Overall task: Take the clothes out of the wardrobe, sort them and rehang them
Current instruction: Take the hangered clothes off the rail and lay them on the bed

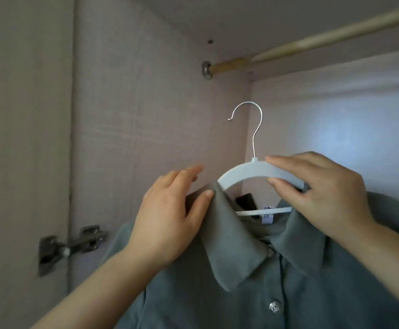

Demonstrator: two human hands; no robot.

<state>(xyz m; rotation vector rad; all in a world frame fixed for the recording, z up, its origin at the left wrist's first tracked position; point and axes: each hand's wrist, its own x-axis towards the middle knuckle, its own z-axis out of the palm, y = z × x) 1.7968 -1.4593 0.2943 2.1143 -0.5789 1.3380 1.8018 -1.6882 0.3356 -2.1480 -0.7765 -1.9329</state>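
Observation:
A grey-green collared shirt (253, 281) with shiny buttons hangs on a white hanger (246, 170) that I hold up inside the wardrobe. The hanger's metal hook (253, 122) is free in the air, well below the wooden rail (312, 46). My right hand (317, 191) pinches the hanger's right arm between thumb and fingers. My left hand (170, 214) grips the shirt's left shoulder and collar edge, thumb on the front of the fabric. A white label shows inside the neck.
The wardrobe's pinkish side wall (134, 115) is to the left and its back wall (336, 127) is behind the shirt. The rail's metal bracket (206, 70) is fixed to the side wall. A door hinge (72, 245) sits at lower left.

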